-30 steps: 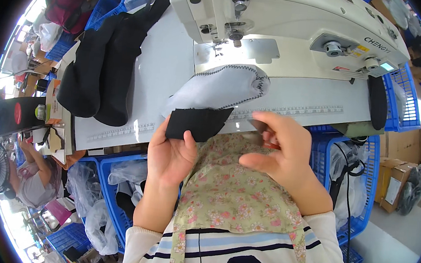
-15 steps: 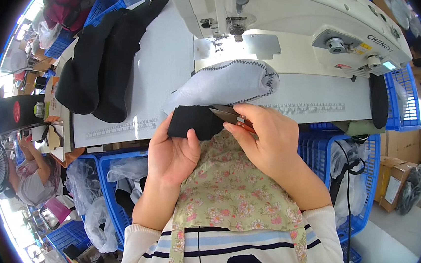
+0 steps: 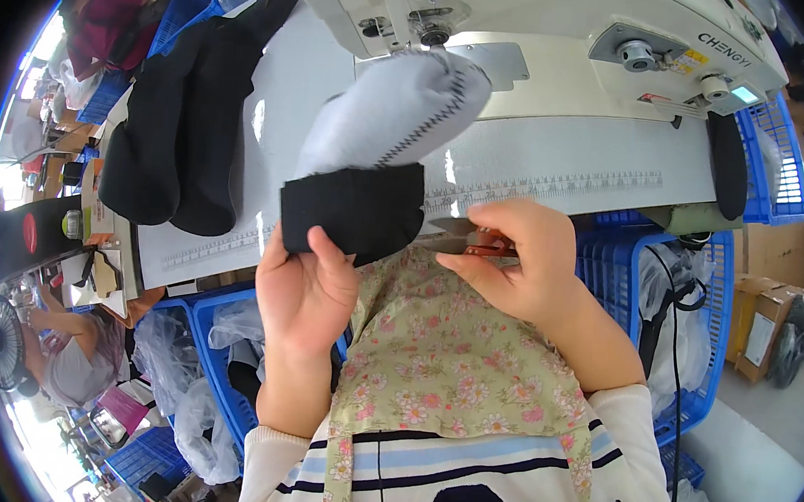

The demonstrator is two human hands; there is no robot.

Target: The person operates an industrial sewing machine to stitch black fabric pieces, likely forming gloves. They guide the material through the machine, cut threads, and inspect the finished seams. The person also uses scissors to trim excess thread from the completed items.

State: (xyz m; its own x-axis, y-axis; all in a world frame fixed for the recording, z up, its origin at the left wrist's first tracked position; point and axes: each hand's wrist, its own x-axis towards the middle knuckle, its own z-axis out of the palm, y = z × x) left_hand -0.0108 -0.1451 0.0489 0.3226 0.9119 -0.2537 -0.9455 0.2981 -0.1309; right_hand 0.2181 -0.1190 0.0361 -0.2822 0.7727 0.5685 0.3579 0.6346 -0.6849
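Gripped in part-curled left hand [image 3: 309,293] at eight o'clock, black band [image 3: 353,211] of white fabric piece [image 3: 394,109] toward eleven, parted snips [image 3: 454,225] in half-closed right hand [image 3: 533,261] at three, just beside band, ruler-marked tabletop edge [image 3: 601,182], lettering [image 3: 725,52] on sewing machine [image 3: 542,26].

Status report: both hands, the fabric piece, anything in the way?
Left hand holding sewn fabric piece. Right hand holding snips, blades open beside its black end. Nothing visible between.

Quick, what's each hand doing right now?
Left hand: closed, holding the black-and-white fabric piece by its black part.
Right hand: closed, holding small snips, blades apart.
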